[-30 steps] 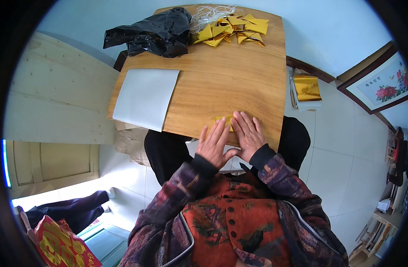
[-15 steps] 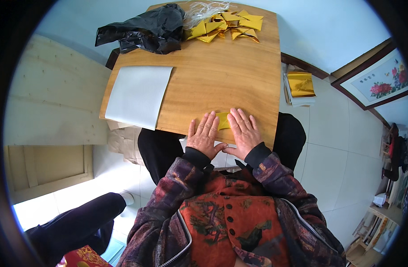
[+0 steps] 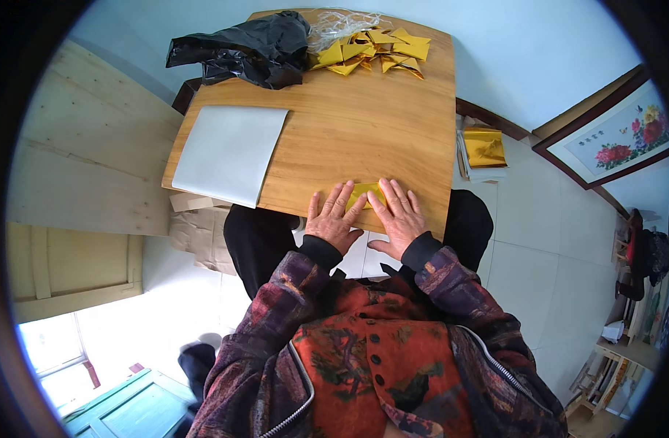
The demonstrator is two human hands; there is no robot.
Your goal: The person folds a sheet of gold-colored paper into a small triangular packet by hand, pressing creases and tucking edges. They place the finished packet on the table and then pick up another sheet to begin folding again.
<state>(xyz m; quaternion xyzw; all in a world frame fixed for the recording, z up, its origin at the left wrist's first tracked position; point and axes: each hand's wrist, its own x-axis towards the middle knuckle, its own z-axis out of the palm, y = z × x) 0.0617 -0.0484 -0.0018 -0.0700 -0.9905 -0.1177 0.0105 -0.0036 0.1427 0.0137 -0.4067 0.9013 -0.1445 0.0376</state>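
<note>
A folded piece of gold foil paper (image 3: pixel 364 193) lies at the near edge of the wooden table (image 3: pixel 364 131). My left hand (image 3: pixel 334 217) rests on its left side with the fingers stretched out. On the other side, my right hand (image 3: pixel 399 219) is also laid flat, fingers apart, over the paper's right end. Only the middle of the paper shows between my fingertips; its ends are covered by my hands. Folded gold paper pieces (image 3: pixel 404 50) are heaped at the table's far end.
Left on the table lies a pale grey sheet (image 3: pixel 231 153). A crumpled black plastic bag (image 3: pixel 254 51) and clear plastic strands (image 3: pixel 342 25) sit at the far end. A stack with gold paper (image 3: pixel 485 148) stands right of the table, near a framed flower picture (image 3: pixel 612 139).
My fingers have spread and shifted on the folded gold paper, with the right index finger now nearer its middle. The dark-clothed leg at lower left has mostly moved out of view.
</note>
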